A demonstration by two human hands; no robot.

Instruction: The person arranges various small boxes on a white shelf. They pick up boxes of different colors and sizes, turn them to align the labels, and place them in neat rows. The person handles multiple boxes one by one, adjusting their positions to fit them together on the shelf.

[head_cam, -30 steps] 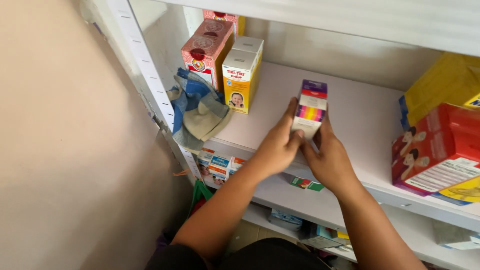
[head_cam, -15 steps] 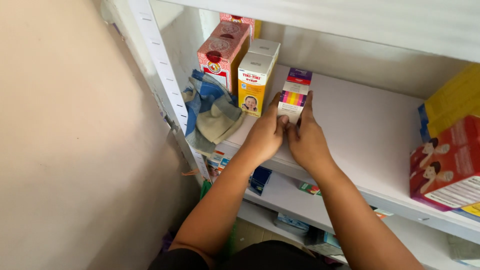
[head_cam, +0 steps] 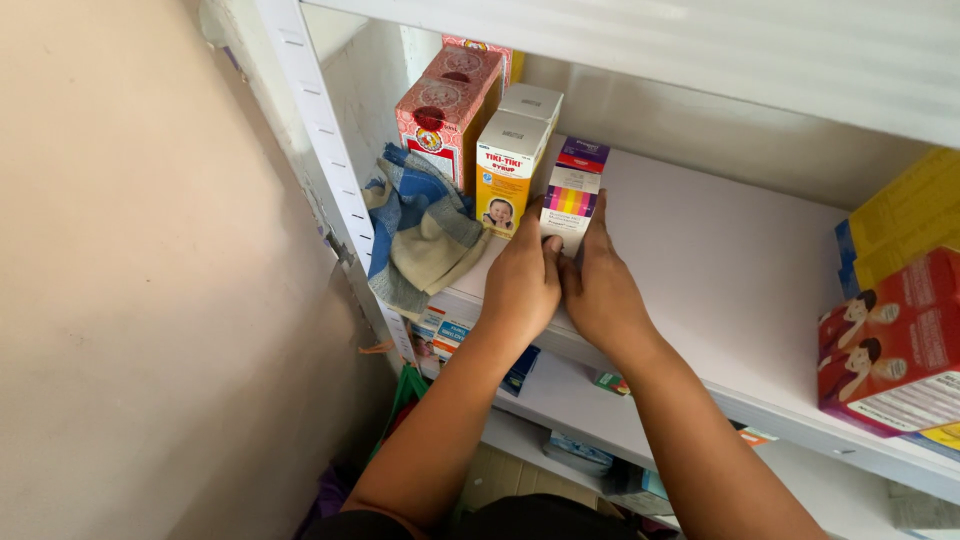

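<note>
We hold a small purple striped box (head_cam: pixel 570 195) upright on the white shelf (head_cam: pixel 720 270) near its front edge, beside a yellow-white box (head_cam: pixel 508 170). Our left hand (head_cam: pixel 522 280) and right hand (head_cam: pixel 600 290) clasp it, fingers closed around its sides.

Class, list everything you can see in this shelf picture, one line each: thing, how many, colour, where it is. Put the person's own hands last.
striped box: one, white with purple top and rainbow stripes, upright on the white shelf, held between both hands
yellow box: one, white and yellow, just left of the striped box
white box: one, behind the yellow box
red box: one, red and pink, far left by the shelf wall
cloth: one, blue and beige, crumpled at the shelf's left front edge
right-hand boxes: several, red and yellow, stacked at the right edge
white shelf: one, white, middle
small packs: several, mixed colours, on the shelves below
left hand: one, on the striped box's left side
right hand: one, on its right side
</note>
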